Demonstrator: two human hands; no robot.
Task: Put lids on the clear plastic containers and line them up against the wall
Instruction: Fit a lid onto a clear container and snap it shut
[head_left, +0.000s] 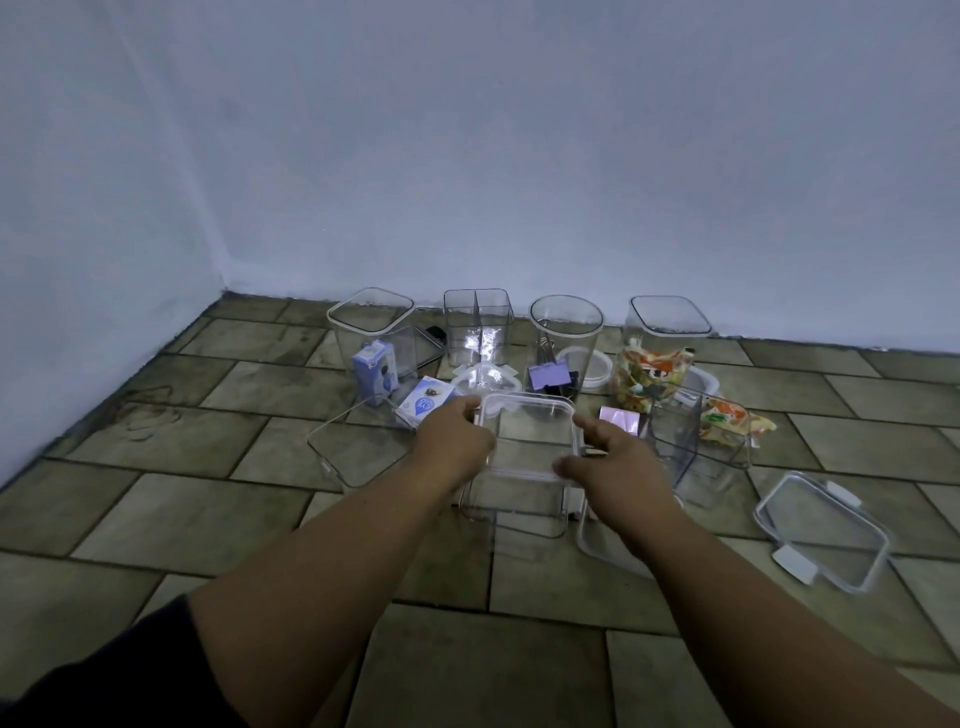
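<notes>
A: Lid (527, 434)?
B: Sits on the container (514, 499), mid-floor, short of the wall (519, 156). Left hand (452, 441) and right hand (613, 467) grip its opposite sides, equally near.
A: Next?
B: Probably press straight down.

Dim, bluish, soft overall light; faint shadows, slight blur, wide-angle bending at the edges.
</notes>
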